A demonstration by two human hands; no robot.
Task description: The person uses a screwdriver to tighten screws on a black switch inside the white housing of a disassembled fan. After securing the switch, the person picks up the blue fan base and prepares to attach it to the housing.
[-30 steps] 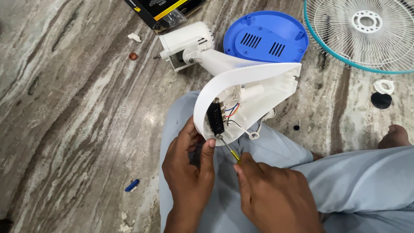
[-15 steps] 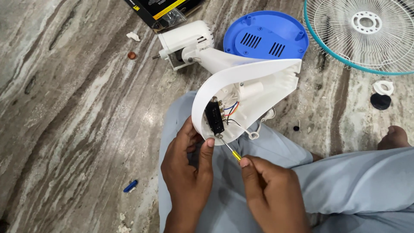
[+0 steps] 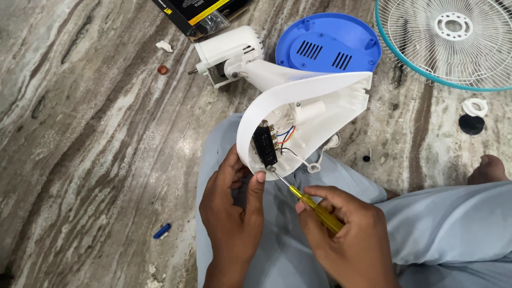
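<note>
An opened white fan housing (image 3: 304, 106) rests on my lap, showing a black switch block (image 3: 265, 145) with coloured wires inside. My left hand (image 3: 232, 205) grips the housing's lower rim, thumb pressed near the switch block. My right hand (image 3: 346, 234) holds a yellow-handled screwdriver (image 3: 314, 209), its metal tip touching a screw at the bottom of the switch block. The white motor head (image 3: 226, 53) lies on the floor beyond the housing.
A blue round base cover (image 3: 328, 45) lies behind the housing. A white wire fan guard with teal rim (image 3: 453, 42) sits at top right. A black box (image 3: 200, 13), a small blue piece (image 3: 161, 231), a black cap (image 3: 471, 124) and a white ring (image 3: 474, 106) lie on the marble floor.
My right hand has slid back along the screwdriver, exposing more of the yellow handle; the tip stays at the switch block. My left hand keeps its grip.
</note>
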